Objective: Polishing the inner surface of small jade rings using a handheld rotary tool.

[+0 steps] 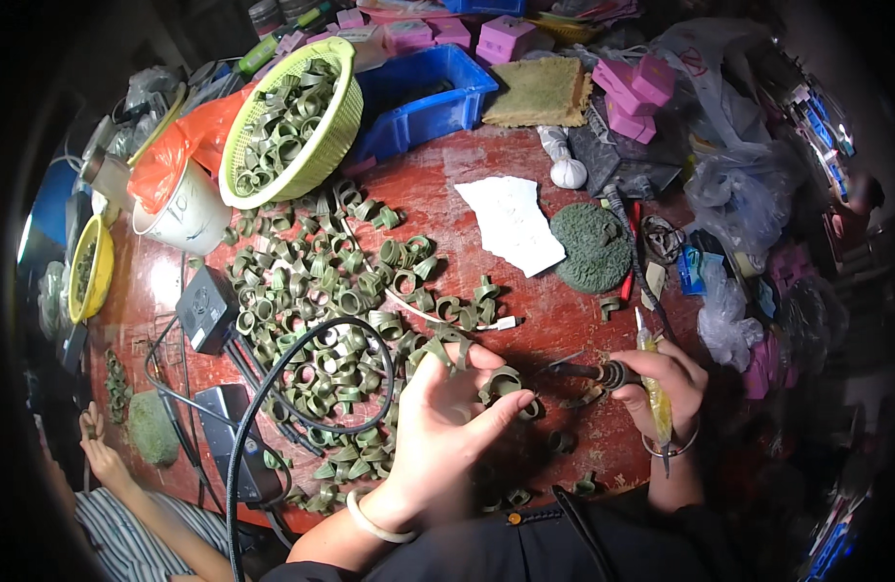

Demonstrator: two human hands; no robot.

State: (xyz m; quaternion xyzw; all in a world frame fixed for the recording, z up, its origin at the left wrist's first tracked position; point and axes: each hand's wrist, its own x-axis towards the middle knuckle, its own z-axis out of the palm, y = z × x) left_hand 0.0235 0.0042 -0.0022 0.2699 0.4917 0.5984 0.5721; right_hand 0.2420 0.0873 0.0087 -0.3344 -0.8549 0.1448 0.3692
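My left hand (445, 412), palm turned up, holds a green ring-shaped piece (502, 382) by the fingertips and thumb. Another green piece (455, 349) sits at its fingers. In my right hand (672, 383) is a dark pen-like tool (607, 372) with a thin tip, pointing toward the ring. The same hand also grips a slim pointed tool with a yellow wrapped handle (657, 393), standing across the fingers. Many loose green ring pieces (307, 291) are heaped on the table left of my left hand. Some more lie under and beyond it.
The red table (428, 175) carries a tilted yellow-green basket (353, 107) of rings, a blue bin (467, 97), white paper (510, 223) and a round green pad (593, 247). Black cables (258, 412) loop beside my left arm. Another person's hand (103, 456) is at the lower left.
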